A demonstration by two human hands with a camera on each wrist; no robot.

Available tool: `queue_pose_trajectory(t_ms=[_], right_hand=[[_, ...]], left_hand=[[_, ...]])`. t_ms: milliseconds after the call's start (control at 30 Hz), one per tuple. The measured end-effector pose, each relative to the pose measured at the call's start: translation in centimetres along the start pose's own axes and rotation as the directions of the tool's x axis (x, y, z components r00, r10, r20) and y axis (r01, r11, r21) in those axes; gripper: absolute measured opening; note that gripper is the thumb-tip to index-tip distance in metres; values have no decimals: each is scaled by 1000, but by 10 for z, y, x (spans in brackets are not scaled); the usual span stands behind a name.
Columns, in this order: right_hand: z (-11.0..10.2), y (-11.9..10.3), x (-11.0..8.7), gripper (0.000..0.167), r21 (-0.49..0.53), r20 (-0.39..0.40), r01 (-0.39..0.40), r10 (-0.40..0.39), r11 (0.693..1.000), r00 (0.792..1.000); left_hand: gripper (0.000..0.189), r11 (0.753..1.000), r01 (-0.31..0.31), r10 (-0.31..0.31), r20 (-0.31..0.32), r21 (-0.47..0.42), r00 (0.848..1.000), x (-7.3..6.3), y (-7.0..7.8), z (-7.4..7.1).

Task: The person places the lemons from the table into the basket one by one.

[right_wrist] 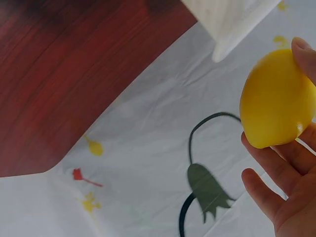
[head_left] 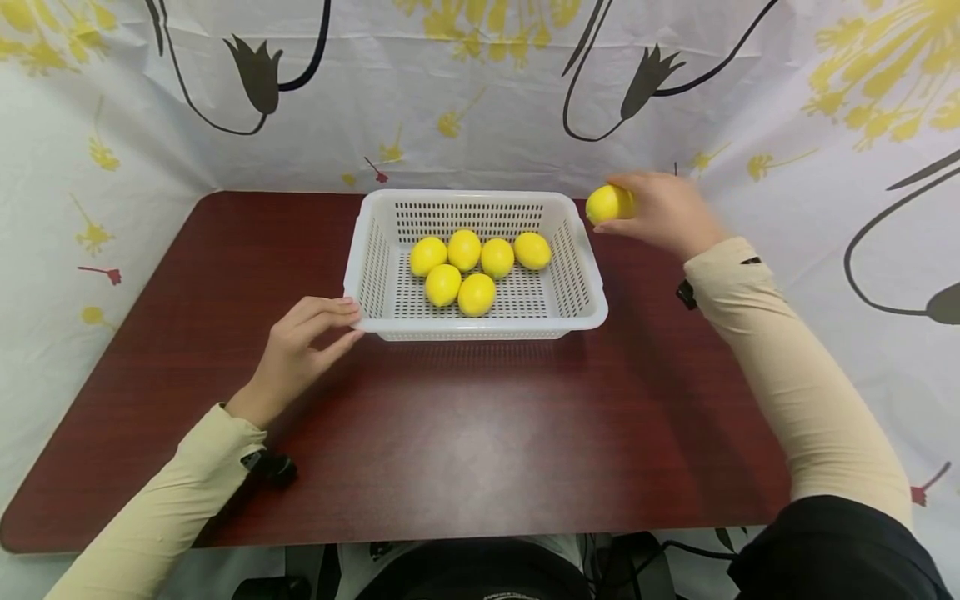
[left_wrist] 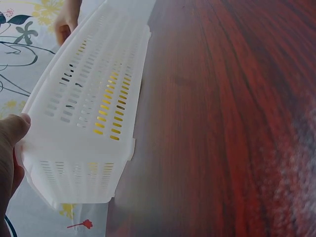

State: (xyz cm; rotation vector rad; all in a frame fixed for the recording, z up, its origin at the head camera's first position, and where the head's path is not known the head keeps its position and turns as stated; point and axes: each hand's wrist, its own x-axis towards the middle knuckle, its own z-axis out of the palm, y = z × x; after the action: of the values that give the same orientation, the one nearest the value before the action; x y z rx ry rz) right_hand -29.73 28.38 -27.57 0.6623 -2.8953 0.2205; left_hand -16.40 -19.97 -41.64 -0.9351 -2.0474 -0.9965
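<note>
A white plastic basket (head_left: 480,324) with slotted walls stands toward the far side of the table. Several yellow lemons (head_left: 477,294) lie on its bottom, grouped at the middle and right. My left hand (head_left: 302,343) pinches the basket's rim at the near left corner; in the left wrist view the thumb (left_wrist: 15,127) presses against that rim. Just beyond the basket's right end, my right hand (head_left: 666,212) holds another lemon (right_wrist: 276,98) in the air between thumb and fingers. Part of that lemon is covered by the fingers.
The dark red wooden table (head_left: 480,433) has its far edge close behind the basket. A white cloth (head_left: 480,108) with yellow flowers and dark stems hangs behind and at both sides. Below the near edge, black cables (head_left: 675,546) show.
</note>
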Motion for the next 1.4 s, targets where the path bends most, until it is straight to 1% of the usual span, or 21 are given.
queue_pose_trajectory(t_ms=[100, 267, 433, 533, 600, 767, 933, 1200, 1300, 1400], right_hand=[[1, -9, 4, 71, 6, 7, 24, -24, 1000, 1000], [4, -21, 12, 70, 10, 10, 67, -67, 998, 998], [10, -34, 20, 70, 13, 30, 101, -102, 995, 994], [13, -42, 24, 69, 20, 47, 127, -127, 992, 991], [16, -47, 26, 69, 24, 61, 139, -140, 990, 988], [21, -58, 30, 70, 36, 120, 137, -141, 990, 983], [27, -67, 34, 70, 45, 160, 147, -152, 988, 975], [41, -80, 40, 70, 57, 258, 144, -154, 988, 954], [47, -83, 41, 69, 60, 270, 172, -182, 983, 946], [51, -84, 42, 70, 70, 264, 214, -225, 974, 938]], left_hand=[[28, 1000, 2, -2, 3, 2, 1000, 0, -1, 0], [26, 1000, 1, -1, 4, 0, 1000, -1, -2, 0], [30, 1000, -2, 2, 2, -4, 1000, -1, -2, 0], [39, 1000, 0, 0, 3, 0, 1000, -1, -2, 0], [42, 1000, -1, 1, 1, 2, 1000, 0, -1, 0], [41, 1000, -3, 3, -6, 7, 1000, 0, -1, 1], [38, 1000, -5, 5, -12, 5, 1000, 0, -1, 1], [39, 1000, -2, 2, -9, 3, 1000, -1, -1, 1], [42, 1000, -2, 2, -8, -3, 1000, -1, -2, 2], [41, 1000, -1, 1, -6, -1, 1000, -1, -2, 2]])
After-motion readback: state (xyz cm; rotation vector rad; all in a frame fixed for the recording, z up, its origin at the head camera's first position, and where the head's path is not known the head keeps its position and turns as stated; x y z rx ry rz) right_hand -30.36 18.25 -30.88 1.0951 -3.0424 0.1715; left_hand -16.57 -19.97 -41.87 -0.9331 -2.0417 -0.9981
